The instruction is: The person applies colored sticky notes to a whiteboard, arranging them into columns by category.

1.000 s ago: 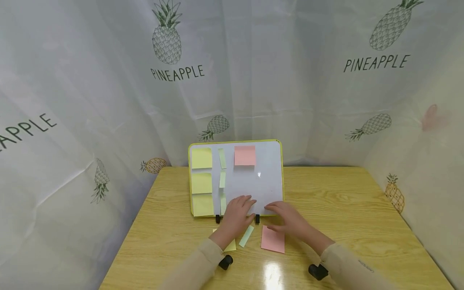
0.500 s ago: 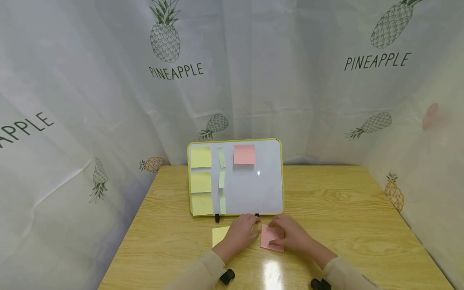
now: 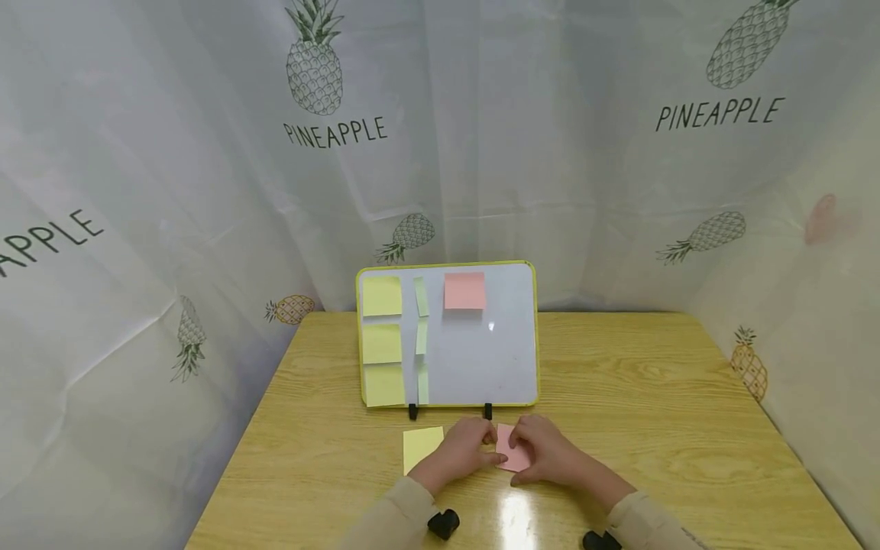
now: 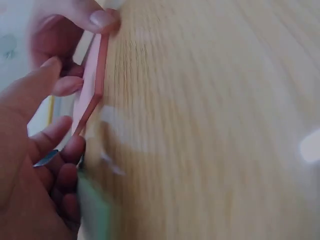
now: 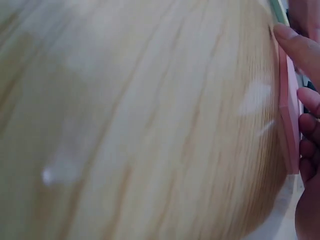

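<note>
A pink sticky note pad (image 3: 516, 451) sits at the table's front middle, with both hands at it. My right hand (image 3: 546, 451) grips it from the right. In the right wrist view the thumb (image 5: 290, 37) lies along the pad's (image 5: 289, 105) near edge, and curled fingers bear on its other side. My left hand (image 3: 464, 451) is at the pad's left edge, thumb over it and other fingers curled. Whether these pinch a sheet is hidden. A green sticky note pad (image 4: 97, 212) lies below the left fingers, hidden in the head view.
Behind the hands stands a yellow-framed whiteboard (image 3: 505, 367) on black feet. It bears yellow notes (image 3: 382, 344), green strips (image 3: 422, 336) and a pink note (image 3: 464, 290). A yellow sticky pad (image 3: 421, 447) lies left of the left hand. A pineapple-print curtain (image 3: 509, 153) surrounds the table.
Both hands have come down from the whiteboard's lower edge towards me. The right hand has taken hold of the pink pad, and the left hand has moved right to its left edge.
</note>
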A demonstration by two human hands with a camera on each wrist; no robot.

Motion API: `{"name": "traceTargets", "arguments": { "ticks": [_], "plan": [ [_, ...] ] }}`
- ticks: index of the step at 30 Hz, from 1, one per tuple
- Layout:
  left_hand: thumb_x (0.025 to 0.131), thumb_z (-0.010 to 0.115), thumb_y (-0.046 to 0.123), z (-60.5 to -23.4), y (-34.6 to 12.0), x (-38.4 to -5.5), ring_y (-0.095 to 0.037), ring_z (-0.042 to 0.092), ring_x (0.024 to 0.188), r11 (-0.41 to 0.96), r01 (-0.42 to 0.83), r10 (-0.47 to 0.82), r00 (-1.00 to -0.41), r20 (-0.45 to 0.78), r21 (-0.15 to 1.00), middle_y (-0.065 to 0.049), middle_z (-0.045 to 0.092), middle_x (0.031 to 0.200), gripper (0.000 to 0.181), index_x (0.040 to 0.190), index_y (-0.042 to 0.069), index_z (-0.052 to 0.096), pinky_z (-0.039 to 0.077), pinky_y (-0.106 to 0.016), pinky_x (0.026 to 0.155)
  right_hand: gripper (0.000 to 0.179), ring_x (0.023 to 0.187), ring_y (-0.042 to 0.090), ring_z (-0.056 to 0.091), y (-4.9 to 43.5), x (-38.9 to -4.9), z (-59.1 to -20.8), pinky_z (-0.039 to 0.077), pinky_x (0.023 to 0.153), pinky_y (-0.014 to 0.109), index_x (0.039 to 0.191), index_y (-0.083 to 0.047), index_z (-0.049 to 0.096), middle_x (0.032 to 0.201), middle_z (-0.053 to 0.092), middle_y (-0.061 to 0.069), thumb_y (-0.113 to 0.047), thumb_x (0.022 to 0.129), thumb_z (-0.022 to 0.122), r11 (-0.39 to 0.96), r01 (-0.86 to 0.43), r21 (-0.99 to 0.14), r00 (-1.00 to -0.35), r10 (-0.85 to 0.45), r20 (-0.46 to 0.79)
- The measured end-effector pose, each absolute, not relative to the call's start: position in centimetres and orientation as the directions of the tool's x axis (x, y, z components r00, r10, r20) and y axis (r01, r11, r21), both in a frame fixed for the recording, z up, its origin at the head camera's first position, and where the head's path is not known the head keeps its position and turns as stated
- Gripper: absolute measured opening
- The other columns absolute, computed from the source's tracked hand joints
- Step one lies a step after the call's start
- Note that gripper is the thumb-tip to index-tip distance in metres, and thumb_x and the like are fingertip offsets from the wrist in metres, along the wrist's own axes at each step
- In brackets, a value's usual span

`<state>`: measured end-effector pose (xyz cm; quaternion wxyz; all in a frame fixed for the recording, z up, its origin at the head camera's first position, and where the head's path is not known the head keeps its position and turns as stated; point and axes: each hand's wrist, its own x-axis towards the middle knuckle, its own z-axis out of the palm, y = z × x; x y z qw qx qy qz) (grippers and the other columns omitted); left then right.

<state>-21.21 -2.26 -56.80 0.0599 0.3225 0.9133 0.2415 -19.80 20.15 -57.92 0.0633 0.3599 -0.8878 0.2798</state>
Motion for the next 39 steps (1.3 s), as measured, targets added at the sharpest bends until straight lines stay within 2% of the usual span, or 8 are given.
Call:
{"name": "traceTargets", "arguments": {
  "ticks": [6, 13, 22, 31, 39],
  "plan": [
    [0.079, 0.077, 0.052, -57.5, -2.1, -20.7, -0.006, 0.041, 0.085, 0.703, 0.538, 0.594, -0.804, 0.032, 0.465, 0.014, 0.049, 0.091, 0.036, 0.094, 0.023, 0.06, 0.035, -0.023, 0.075, 0.049, 0.084, 0.004, 0.038, 20.1, -19.7, -57.9, 0.035, 0.072, 0.028, 0.089, -0.02, 0.059, 0.086, 0.048, -0.012, -0.045, 0.06, 0.09, 0.557, -0.655, -0.51, -0.745, -0.589, 0.313],
    [0.076, 0.077, 0.056, -58.1, -2.1, -20.8, -0.005, 0.037, 0.084, 0.706, 0.55, 0.589, -0.806, 0.062, 0.446, 0.015, 0.046, 0.092, 0.041, 0.095, 0.026, 0.058, 0.034, -0.023, 0.075, 0.043, 0.086, 0.009, 0.041, 20.2, -19.8, -57.6, 0.035, 0.071, 0.028, 0.09, -0.016, 0.062, 0.089, 0.054, -0.006, -0.034, 0.064, 0.091, 0.503, -0.642, -0.579, -0.746, -0.584, 0.32],
    [0.073, 0.079, 0.057, -58.2, -2.3, -20.6, -0.005, 0.037, 0.086, 0.706, 0.545, 0.586, -0.808, 0.06, 0.453, 0.017, 0.047, 0.094, 0.044, 0.095, 0.027, 0.057, 0.034, -0.024, 0.076, 0.04, 0.087, 0.01, 0.041, 20.4, -20.0, -57.6, 0.036, 0.071, 0.027, 0.094, -0.017, 0.063, 0.091, 0.054, -0.005, -0.034, 0.069, 0.089, 0.466, -0.573, -0.674, -0.773, -0.581, 0.255],
    [0.074, 0.078, 0.057, -57.9, -2.3, -20.1, -0.005, 0.037, 0.086, 0.701, 0.524, 0.58, -0.814, 0.041, 0.485, 0.017, 0.046, 0.093, 0.042, 0.097, 0.027, 0.059, 0.033, -0.025, 0.075, 0.034, 0.082, 0.008, 0.04, 20.7, -20.0, -57.6, 0.036, 0.067, 0.025, 0.095, -0.016, 0.064, 0.09, 0.053, -0.003, -0.032, 0.074, 0.086, 0.432, -0.512, -0.742, -0.783, -0.59, 0.197],
    [0.08, 0.074, 0.055, -57.5, -2.4, -19.8, -0.005, 0.037, 0.086, 0.699, 0.525, 0.579, -0.814, 0.047, 0.487, 0.015, 0.046, 0.092, 0.037, 0.097, 0.026, 0.059, 0.033, -0.025, 0.075, 0.028, 0.08, 0.014, 0.043, 20.9, -20.0, -57.3, 0.04, 0.065, 0.024, 0.096, -0.013, 0.065, 0.09, 0.055, 0.004, -0.023, 0.077, 0.084, 0.349, -0.461, -0.816, -0.775, -0.606, 0.179]
  ]
}}
